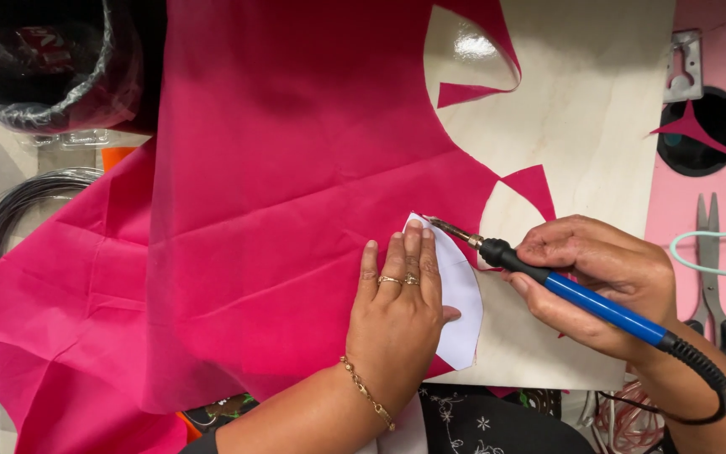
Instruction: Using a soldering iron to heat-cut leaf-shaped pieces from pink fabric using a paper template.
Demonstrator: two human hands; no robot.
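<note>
We saw the left hand (397, 315) spread flat, fingers together, pressing a white paper template (457, 294) down onto the pink fabric (279, 193), which lay across a pale wooden board (581, 126) on the surface. The right hand (594, 282) was closed in a pen-like grip round a blue-handled hot cutting tool (586, 301). Its long axis ran from lower right up to upper left, and its metal tip (440, 224) met the template's upper edge just beside the left fingertips (413, 240). So the template lay between the two hands, the left resting on it and the right reaching it only through the tool. Its lower end was hidden under the left palm, and we could not tell whether the tip touched fabric or paper. Scissors (716, 277) lay well apart at the right, partly cut off behind the wrist
</note>
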